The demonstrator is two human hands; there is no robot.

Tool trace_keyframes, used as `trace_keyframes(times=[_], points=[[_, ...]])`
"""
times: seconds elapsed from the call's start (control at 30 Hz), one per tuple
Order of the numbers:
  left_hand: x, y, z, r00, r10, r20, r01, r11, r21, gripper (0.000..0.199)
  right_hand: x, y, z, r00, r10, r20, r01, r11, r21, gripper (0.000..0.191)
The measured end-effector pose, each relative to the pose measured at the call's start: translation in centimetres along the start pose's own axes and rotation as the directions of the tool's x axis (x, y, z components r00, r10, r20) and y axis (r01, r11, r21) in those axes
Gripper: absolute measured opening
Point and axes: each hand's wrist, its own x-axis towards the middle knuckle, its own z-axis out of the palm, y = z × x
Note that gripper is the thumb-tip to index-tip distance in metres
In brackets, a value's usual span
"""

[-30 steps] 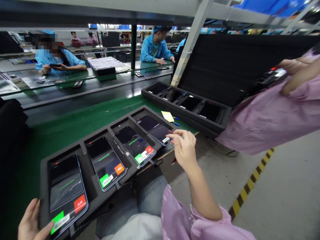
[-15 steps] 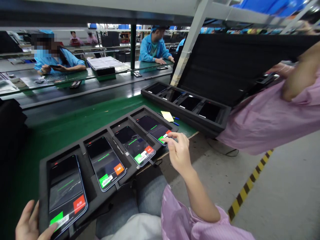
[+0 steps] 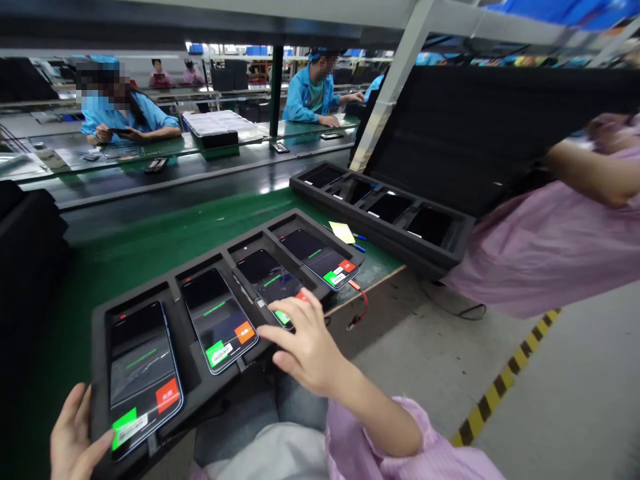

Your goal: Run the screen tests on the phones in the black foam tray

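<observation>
A black foam tray [image 3: 103, 320] slants across the bench edge and holds several lit phones in separate slots. Each screen carries a green and a red block and a white barcode label. My left hand [image 3: 75, 433] grips the tray's near left corner, its thumb reaching the lower corner of the leftmost phone [image 3: 143, 367]. Fingers apart and holding nothing, my right hand [image 3: 305, 343] hovers over the lower end of the third phone [image 3: 265, 273], partly hiding its blocks. Its index finger is close to the second phone [image 3: 217, 313]. The far right phone [image 3: 315, 250] lies uncovered.
A second foam tray of dark phones [image 3: 390, 207] sits behind to the right, beside a co-worker's pink sleeve [image 3: 550, 247]. A yellow note [image 3: 342, 232] and pens lie between the trays. A red cable [image 3: 367, 303] hangs off the edge. People in blue sit across the line.
My right hand has moved left from the far right phone to above the third phone. The red cable now shows. My left thumb has slid slightly off the leftmost phone's label.
</observation>
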Motion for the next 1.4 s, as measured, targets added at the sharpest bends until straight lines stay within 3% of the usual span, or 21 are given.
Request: trace_keyframes(times=[0.13, 0.27, 0.7, 0.93, 1.07, 1.17, 1.27, 1.4], points=[[-0.2, 0.0, 0.2, 0.999, 0.040, 0.014, -0.040, 0.999, -0.011, 0.088, 1.1, -2.2, 0.7, 0.970, -0.177, 0.166, 0.178, 0.984, 0.009, 0.042], [-0.5, -0.1, 0.4, 0.998, 0.067, 0.003, -0.067, 0.997, -0.041, 0.084, 1.7, -2.9, 1.0, 0.957, -0.197, 0.211, 0.198, 0.980, 0.016, 0.038], [-1.1, 0.0, 0.1, 0.996, 0.085, 0.041, -0.084, 0.996, -0.018, 0.073, 1.9, -2.4, 1.6, 0.986, -0.102, 0.135, 0.085, 0.988, 0.126, 0.048], [-1.1, -0.1, -0.1, 0.994, 0.095, 0.059, -0.095, 0.995, -0.008, 0.071, 1.5, -1.3, 1.5, 0.993, 0.110, -0.040, -0.101, 0.978, 0.180, 0.051], [-1.5, 0.3, 0.2, 0.997, 0.061, 0.039, -0.060, 0.998, -0.021, 0.069, 1.2, -1.0, 1.4, 0.985, 0.153, -0.078, -0.138, 0.976, 0.169, 0.049], [-1.5, 0.0, 0.1, 0.980, 0.198, 0.026, -0.199, 0.972, 0.124, 0.063, 1.5, -1.8, 1.6, 0.997, 0.072, 0.000, -0.072, 0.986, 0.150, 0.051], [-1.0, -0.5, -0.5, 0.928, 0.355, 0.109, -0.371, 0.876, 0.307, 0.047, 2.3, -2.6, 2.0, 0.995, -0.031, 0.095, 0.019, 0.992, 0.126, 0.054], [-0.5, -0.5, -1.2, 0.870, 0.442, 0.218, -0.493, 0.776, 0.394, 0.048, 3.6, -2.8, 2.7, 0.993, -0.029, 0.114, 0.022, 0.998, 0.063, 0.052]])
